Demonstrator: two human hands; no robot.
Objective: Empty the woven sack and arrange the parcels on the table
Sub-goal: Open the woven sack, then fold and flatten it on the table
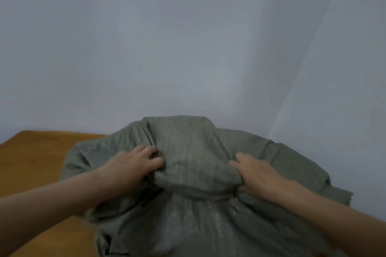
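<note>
Our left hand (135, 165) and right hand (257, 173) each clench a fold atop the slumped grey-green woven sack (198, 225) lying on the orange-brown wooden bench (31, 162), probably so we can upend it.

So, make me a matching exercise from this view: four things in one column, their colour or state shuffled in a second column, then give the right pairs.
Column one:
1. woven sack
2. table
3. wall
4. left hand

Column two:
A. orange-brown
B. pale grey
C. grey-green and bulging
D. gripping a fold of fabric

Pairs: 1-C, 2-A, 3-B, 4-D
</note>
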